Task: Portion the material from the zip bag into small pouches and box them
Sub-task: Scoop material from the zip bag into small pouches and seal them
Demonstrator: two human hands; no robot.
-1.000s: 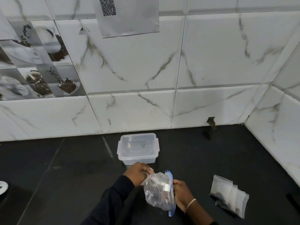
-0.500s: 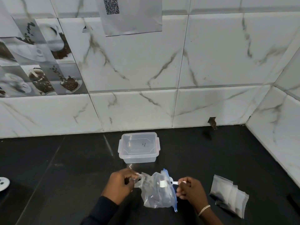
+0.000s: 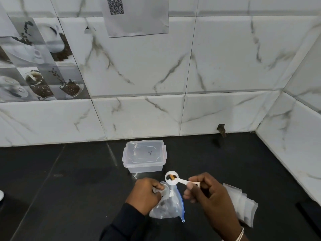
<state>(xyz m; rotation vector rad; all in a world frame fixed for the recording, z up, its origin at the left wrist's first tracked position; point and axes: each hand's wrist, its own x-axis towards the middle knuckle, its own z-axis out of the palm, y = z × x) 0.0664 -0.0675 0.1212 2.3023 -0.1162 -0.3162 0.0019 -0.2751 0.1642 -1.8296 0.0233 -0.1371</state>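
Left hand point(image 3: 145, 194): my fingers are curled round the mouth of the zip bag point(image 3: 169, 207).
Right hand point(image 3: 208, 193): I pinch the scoop point(image 3: 173, 180) by its handle. The long axis runs 9 to 3 o'clock, with the loaded bowl at 9, just above the bag mouth.
Pouches point(image 3: 245, 204): stacked at 4 o'clock of my right hand, which is the nearer hand.
Box point(image 3: 144, 159): lid on, at 12 o'clock of the bag.
Judgement: the load must swing right to reach the pouches.
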